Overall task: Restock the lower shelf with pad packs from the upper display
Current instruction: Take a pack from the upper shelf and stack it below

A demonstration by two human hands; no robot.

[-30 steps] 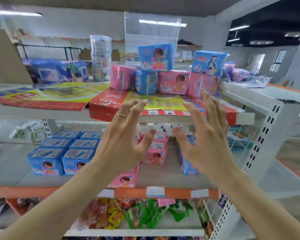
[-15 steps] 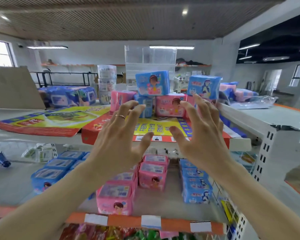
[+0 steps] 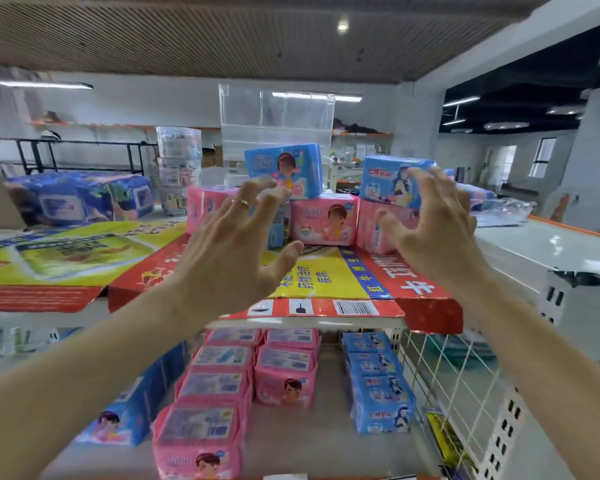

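Reaching up and forward over the upper shelf (image 3: pixel 551 247), the person faced a small stack of pad packs set on a flattened red and yellow carton (image 3: pixel 329 275). Below it the lower shelf (image 3: pixel 329 441) already held rows of pink and blue packs running front to back, with a bare strip between the pink row and the blue row on the right.

The stack lay straight ahead of both hands, beyond the fingertips. Pink packs formed the bottom tier, among them a middle pink pack (image 3: pixel 324 220) with its printed face toward the camera and its long axis running left to right. Two blue packs sat on top: the left blue pack (image 3: pixel 284 168) and the right blue pack (image 3: pixel 388 180), each also lying broadside, long axis across the view, the right one turned slightly so its face angled toward the centre.

The left hand (image 3: pixel 236 251) was spread wide, fingers straight, thumb out, holding nothing; its fingertips overlapped the lower edge of the left blue pack, though contact could not be told. The right hand (image 3: pixel 433 223) was likewise spread and held nothing, fingers lightly hooked in front of the right blue pack, and looked the nearer to a grasp. Each hand probably only needed to close across a pack's short width.
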